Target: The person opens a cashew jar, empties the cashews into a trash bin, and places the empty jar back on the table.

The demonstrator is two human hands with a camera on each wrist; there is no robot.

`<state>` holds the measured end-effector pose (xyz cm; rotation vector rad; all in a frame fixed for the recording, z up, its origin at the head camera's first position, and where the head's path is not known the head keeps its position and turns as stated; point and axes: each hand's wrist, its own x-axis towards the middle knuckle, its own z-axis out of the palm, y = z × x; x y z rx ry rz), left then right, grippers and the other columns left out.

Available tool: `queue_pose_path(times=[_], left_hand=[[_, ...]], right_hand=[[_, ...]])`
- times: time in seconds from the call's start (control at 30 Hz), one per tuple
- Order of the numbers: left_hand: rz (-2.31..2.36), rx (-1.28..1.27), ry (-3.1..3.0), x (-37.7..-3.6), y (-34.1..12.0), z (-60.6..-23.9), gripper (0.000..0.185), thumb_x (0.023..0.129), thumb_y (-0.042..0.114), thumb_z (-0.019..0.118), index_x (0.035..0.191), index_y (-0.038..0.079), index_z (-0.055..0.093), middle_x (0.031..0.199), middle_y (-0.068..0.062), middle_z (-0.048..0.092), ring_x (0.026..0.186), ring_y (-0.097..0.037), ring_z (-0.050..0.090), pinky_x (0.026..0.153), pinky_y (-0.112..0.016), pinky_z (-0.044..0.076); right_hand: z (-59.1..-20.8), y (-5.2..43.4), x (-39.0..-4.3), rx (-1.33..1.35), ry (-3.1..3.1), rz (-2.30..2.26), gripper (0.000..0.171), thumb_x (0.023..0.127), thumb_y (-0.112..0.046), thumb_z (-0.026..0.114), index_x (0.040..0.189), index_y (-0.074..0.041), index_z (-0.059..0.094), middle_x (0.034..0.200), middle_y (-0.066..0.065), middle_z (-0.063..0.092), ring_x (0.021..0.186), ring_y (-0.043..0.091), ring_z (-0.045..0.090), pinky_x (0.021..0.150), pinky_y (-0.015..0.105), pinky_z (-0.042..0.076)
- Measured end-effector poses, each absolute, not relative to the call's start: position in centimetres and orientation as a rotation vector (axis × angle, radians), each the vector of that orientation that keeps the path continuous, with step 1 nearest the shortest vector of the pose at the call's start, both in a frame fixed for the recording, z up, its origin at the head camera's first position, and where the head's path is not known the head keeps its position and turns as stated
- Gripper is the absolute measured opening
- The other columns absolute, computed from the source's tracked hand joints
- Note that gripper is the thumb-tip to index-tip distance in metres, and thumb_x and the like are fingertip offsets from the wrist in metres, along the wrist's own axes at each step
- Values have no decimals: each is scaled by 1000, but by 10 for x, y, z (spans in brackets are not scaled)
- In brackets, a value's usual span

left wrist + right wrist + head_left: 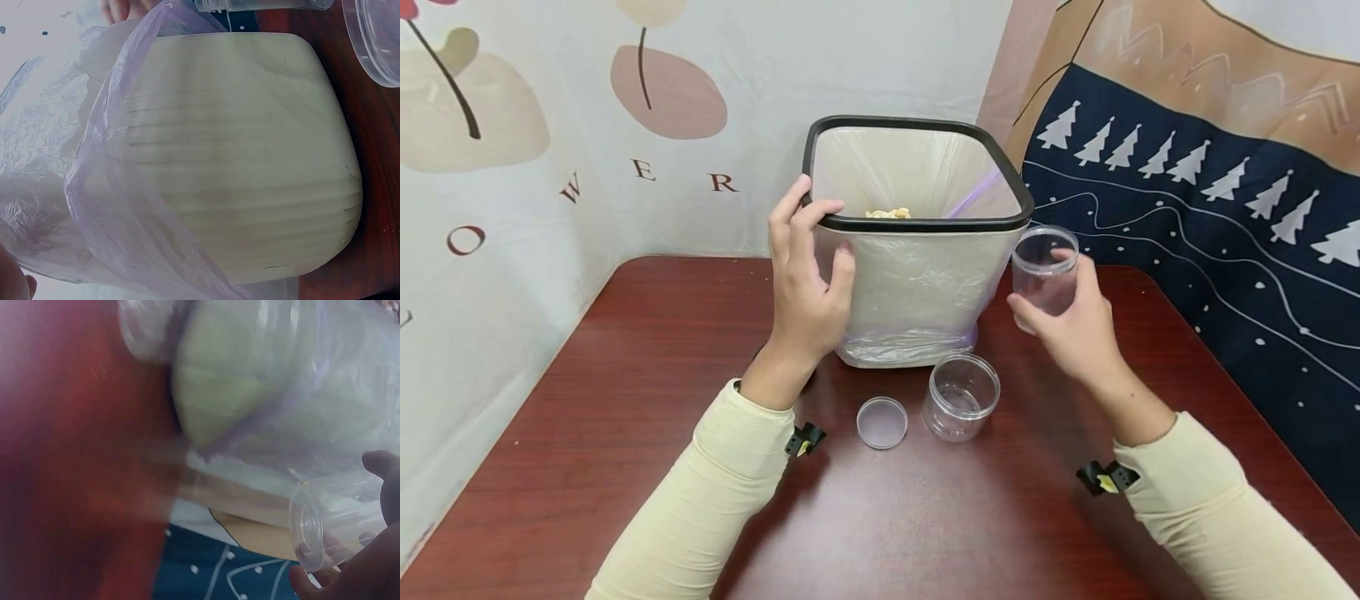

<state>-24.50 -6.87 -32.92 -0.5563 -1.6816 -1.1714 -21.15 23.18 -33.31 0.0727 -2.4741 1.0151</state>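
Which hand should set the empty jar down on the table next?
Right, probably: the right hand already grips the clear plastic jar, while the left hand holds the black-rimmed bag-lined bin.

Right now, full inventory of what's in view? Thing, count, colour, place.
bin: 1, cream body with black rim, back middle of the table, upright
bin liner: 1, clear with a purple tint, lining the bin and draped over its outside
scraps: a few pale yellow pieces, inside the bin
held jar: 1, clear plastic, open, empty, right of the bin
standing jar: 1, clear plastic, open, empty, on the table before the bin
lid: 1, clear, flat on the table left of the standing jar
table: 1, dark red wood grain
backdrop cloths: 2, white floral at left, navy with white trees at right
sleeves: 2, cream
left hand: grips the bin's near left corner
right hand: holds the held jar
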Motion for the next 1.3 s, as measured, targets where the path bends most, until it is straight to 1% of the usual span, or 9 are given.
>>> queue_pose_path(times=[0.07, 0.17, 0.4, 0.5, 0.73, 0.93, 1.0, 1.13, 1.3], left_hand=[[-1174, -557, -1682, -245, -69, -329, 38, 88, 7, 50, 126, 7, 55, 148, -20, 40, 145, -21, 34, 119, -40, 28], [-1177, -560, -1683, -244, -69, -328, 38, 88, 7, 50, 126, 7, 55, 148, -20, 40, 146, -21, 34, 119, -40, 28], [-1190, -559, -1680, -242, -71, -329, 39, 88, 7, 49, 126, 8, 55, 149, -19, 40, 146, -20, 34, 118, -40, 29], [-1191, -561, -1681, -240, -74, -329, 39, 88, 7, 49, 127, 9, 55, 149, -18, 40, 146, -20, 34, 117, -41, 29], [-1176, -556, -1667, -238, -86, -328, 40, 87, 7, 48, 126, 9, 54, 148, -18, 40, 145, -21, 35, 118, -40, 29], [-1170, -541, -1667, -237, -91, -330, 40, 86, 7, 49, 126, 8, 54, 148, -19, 40, 145, -22, 35, 118, -40, 29], [-1171, -543, -1675, -237, -92, -331, 40, 87, 7, 49, 126, 8, 54, 149, -18, 40, 145, -22, 34, 118, -40, 29], [-1173, -545, -1686, -237, -91, -331, 39, 88, 9, 49, 127, 9, 54, 149, -17, 40, 146, -21, 34, 118, -40, 29], [-1172, -551, -1686, -239, -90, -330, 39, 88, 9, 49, 127, 9, 55, 149, -17, 40, 145, -21, 34, 118, -40, 28]], right_hand=[[-343, 230, -205, 67, -2483, 1041, 74, 85, -31, 78, 145, -15, 38, 119, 16, 63, 100, 25, 63, 78, 21, 45], [-355, 230, -196, 48, -2501, 1066, 74, 85, -31, 78, 144, -15, 38, 118, 14, 62, 99, 23, 63, 76, 19, 46], [-372, 230, -182, 18, -2516, 1208, 73, 85, -28, 79, 144, -14, 38, 121, 11, 65, 93, 1, 62, 77, 10, 48], [-379, 228, -178, 25, -2519, 1297, 73, 85, -25, 80, 143, -13, 36, 123, 12, 65, 90, -3, 62, 77, 10, 49], [-395, 225, -181, 44, -2583, 1523, 75, 86, -21, 78, 142, -7, 29, 131, 18, 61, 96, 1, 62, 78, 14, 53], [-404, 227, -185, 70, -2665, 1596, 79, 84, -16, 79, 142, -4, 27, 131, 19, 54, 108, 20, 59, 81, 15, 51], [-408, 227, -185, 86, -2673, 1630, 78, 84, -13, 79, 141, -3, 27, 131, 20, 50, 109, 24, 57, 82, 15, 50], [-414, 227, -185, 124, -2661, 1714, 76, 82, -6, 78, 139, -1, 28, 127, 20, 50, 104, 16, 59, 82, 16, 51], [-420, 228, -188, 150, -2600, 1843, 76, 82, -1, 77, 139, -2, 27, 122, 14, 54, 97, 5, 62, 79, 17, 53]])
